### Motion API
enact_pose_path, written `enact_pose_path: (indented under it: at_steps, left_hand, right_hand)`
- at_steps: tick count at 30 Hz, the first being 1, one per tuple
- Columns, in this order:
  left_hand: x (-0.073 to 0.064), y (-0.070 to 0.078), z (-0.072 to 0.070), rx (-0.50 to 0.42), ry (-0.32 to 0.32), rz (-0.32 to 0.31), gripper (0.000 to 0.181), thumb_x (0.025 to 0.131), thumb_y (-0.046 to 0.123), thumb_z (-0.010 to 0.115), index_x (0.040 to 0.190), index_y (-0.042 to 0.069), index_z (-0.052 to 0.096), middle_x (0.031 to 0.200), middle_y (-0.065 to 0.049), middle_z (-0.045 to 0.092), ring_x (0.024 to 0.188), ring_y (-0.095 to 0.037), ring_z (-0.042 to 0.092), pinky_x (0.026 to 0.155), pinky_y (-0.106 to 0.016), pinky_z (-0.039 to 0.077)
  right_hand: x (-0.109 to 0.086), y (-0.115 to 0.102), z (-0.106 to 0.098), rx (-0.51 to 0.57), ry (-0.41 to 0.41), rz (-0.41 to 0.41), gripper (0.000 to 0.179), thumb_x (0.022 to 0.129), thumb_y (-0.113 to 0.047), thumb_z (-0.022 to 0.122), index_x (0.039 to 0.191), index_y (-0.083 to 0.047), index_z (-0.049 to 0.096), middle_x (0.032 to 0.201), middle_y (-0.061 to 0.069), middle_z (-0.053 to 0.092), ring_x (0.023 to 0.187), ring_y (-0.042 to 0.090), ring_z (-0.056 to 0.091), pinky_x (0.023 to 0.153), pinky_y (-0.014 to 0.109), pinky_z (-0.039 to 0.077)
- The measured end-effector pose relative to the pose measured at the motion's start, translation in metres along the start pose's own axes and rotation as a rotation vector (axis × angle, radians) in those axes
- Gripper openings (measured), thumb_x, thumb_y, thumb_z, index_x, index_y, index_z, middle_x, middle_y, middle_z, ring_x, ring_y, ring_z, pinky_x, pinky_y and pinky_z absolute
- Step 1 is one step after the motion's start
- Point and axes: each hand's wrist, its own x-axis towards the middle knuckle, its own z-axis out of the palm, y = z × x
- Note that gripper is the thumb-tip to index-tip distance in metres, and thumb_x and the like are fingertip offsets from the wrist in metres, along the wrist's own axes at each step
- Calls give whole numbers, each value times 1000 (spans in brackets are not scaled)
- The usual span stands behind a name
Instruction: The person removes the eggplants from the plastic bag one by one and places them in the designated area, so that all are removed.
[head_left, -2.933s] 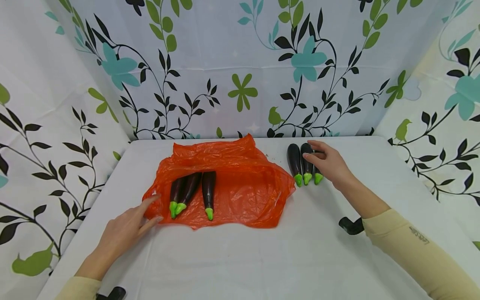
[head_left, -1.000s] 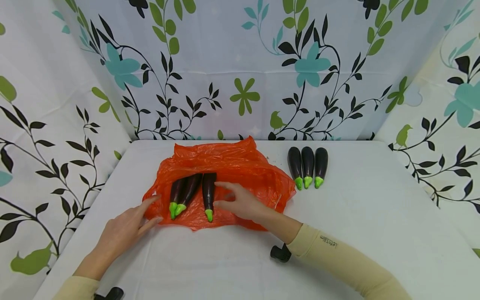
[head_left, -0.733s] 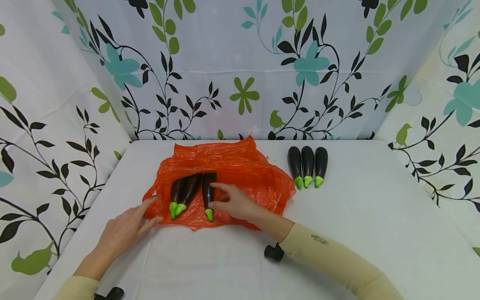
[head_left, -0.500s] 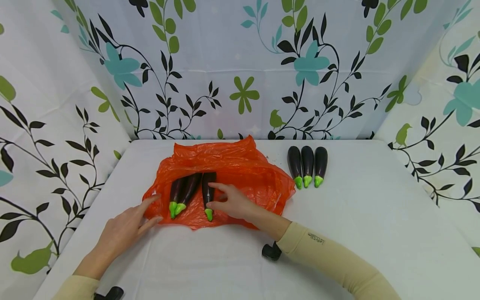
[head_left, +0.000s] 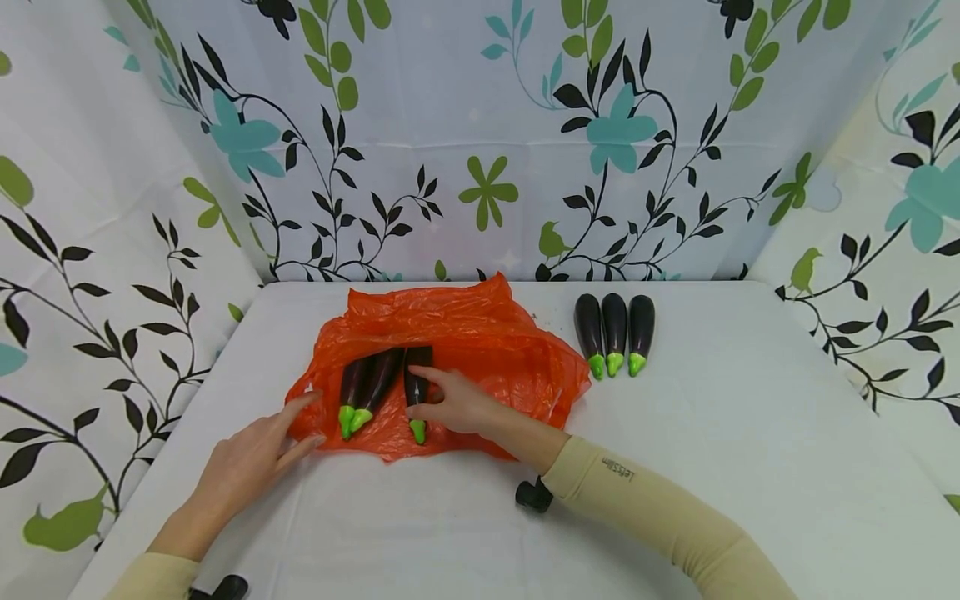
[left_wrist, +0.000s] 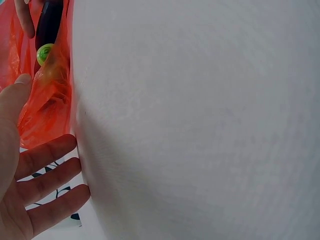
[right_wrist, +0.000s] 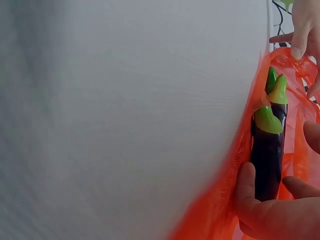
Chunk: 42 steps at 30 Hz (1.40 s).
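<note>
Black eggplant (head_left: 417, 390) — lengthwise, stem (head_left: 418, 432) nearest

The left hand (head_left: 251, 454) reaches forward, fingers (left_wrist: 50, 179) straight and separated, thumb (left_wrist: 14, 97) apart. The right forearm (head_left: 637, 508) angles inward, its right hand (head_left: 457, 402) pointing leftward, thumb and fingers parted.

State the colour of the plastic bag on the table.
The plastic bag is orange-red, shown best in the head view.

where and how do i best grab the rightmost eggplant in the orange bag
Take the eggplant around the middle of its dark body, probably coming from the right and gripping across its narrow width: it lies lengthwise, green end toward the person, and two other eggplants lie on its left.
</note>
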Motion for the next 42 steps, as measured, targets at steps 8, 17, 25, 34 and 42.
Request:
enact_pose_path:
  at_steps: [8, 17, 25, 34, 42]
  left_hand:
    - [-1, 0, 1, 2, 9, 2, 63, 90, 48, 66, 141, 21, 42, 79, -1, 60, 73, -23, 61, 52, -44, 52]
    - [0, 1, 0, 1, 0, -3, 64, 89, 49, 67, 141, 20, 43, 82, -2, 61, 76, -24, 61, 54, -45, 53]
    - [0, 2, -1, 2, 4, 1, 64, 89, 48, 67, 141, 20, 42, 84, -3, 63, 77, -27, 63, 54, -46, 53]
    - [1, 3, -2, 6, 0, 2, 64, 89, 47, 67, 141, 20, 42, 82, -2, 61, 75, -24, 61, 54, -45, 53]
    - [1, 4, -2, 4, -10, -7, 63, 90, 47, 67, 141, 19, 42, 85, -4, 63, 76, -25, 61, 55, -45, 53]
  right_hand:
    - [0, -1, 1, -1, -19, -2, 66, 90, -36, 70, 149, -30, 42, 140, 11, 43, 108, 19, 53, 81, 32, 50]
    - [1, 0, 1, 0, -27, 5, 65, 89, -35, 72, 148, -31, 44, 133, 10, 45, 102, 18, 49, 72, 28, 49]
    - [1, 3, -2, 168, -18, -10, 64, 88, -26, 75, 146, -25, 47, 131, 5, 54, 92, 16, 56, 59, 25, 45]
    - [-15, 6, -14, 281, 24, 34, 56, 88, -25, 75, 140, -30, 54, 117, 5, 57, 68, 18, 50, 51, 25, 36]
    - [-35, 8, -27, 258, 40, 21, 50, 89, -28, 73, 137, -34, 57, 136, 4, 51, 118, 25, 49, 80, 35, 53]
